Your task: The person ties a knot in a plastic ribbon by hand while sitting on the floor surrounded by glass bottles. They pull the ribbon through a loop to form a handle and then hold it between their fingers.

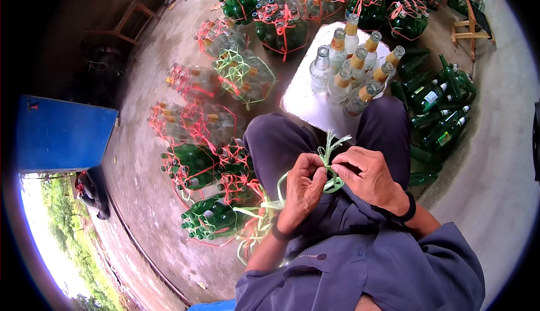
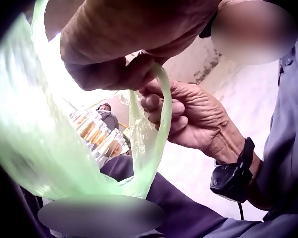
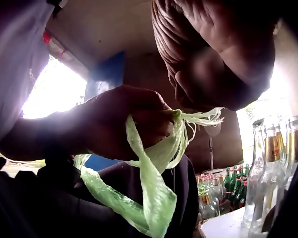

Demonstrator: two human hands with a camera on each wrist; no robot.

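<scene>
Above the lap, my left hand (image 1: 306, 184) pinches a pale green plastic strip (image 3: 159, 198) between thumb and fingers, right at its knot (image 3: 178, 113). Facing it, my right hand (image 1: 368, 176) pinches the same strip close to the knot. A frayed tuft (image 1: 331, 143) of strip ends sticks out past the fingertips. Loops of the strip hang below both hands, and in the left wrist view a wide loop (image 2: 44, 144) passes close to the camera. In the right wrist view, the right hand (image 3: 213, 54) overlaps the tuft from above, its fingertips partly in shadow.
Several clear bottles (image 1: 339, 52) with gold neck labels stand on a white surface (image 1: 298, 94) beyond the knees. Tied bundles of bottles (image 1: 194, 162) fill the floor at left and back. Loose green bottles (image 1: 430, 97) lie at right. More green strips (image 1: 256, 224) hang beside the left forearm.
</scene>
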